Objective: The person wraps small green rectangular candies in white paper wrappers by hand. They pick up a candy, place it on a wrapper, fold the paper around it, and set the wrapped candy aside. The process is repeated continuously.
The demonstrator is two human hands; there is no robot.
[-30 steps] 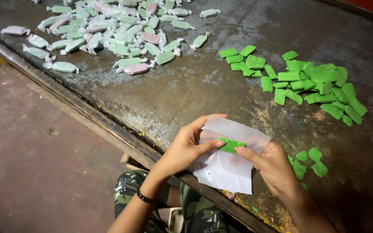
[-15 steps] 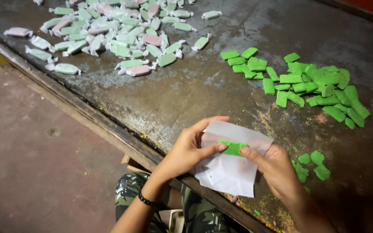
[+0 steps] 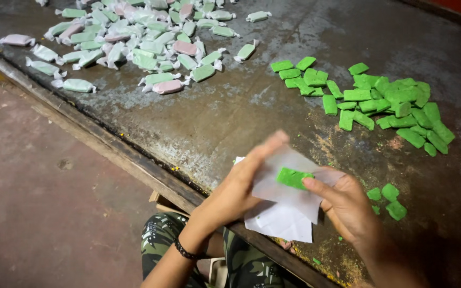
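We take the heap of bare green blocks [image 3: 385,104] on the dark worktable [image 3: 230,114] as our landmark. Far to its left, toward the table's upper left corner, lies a spread of wrapped sweets [image 3: 134,42], twisted at both ends in clear film, most pale green and a few pink. Nearer to us than the heap, a few loose green pieces [image 3: 389,198] lie just beside our right hand [image 3: 348,208].

Below and left of the heap, at the table's near edge, our left hand [image 3: 236,189] holds a stack of white wrapper sheets [image 3: 286,205] with fingers stretched flat along its left side. Our right hand presses one green block [image 3: 293,177] onto the top sheet with thumb and fingertips closed on it.

Compared with a second ago, the left fingers are straighter and laid farther over the paper, while the block sits in much the same spot on the sheet.
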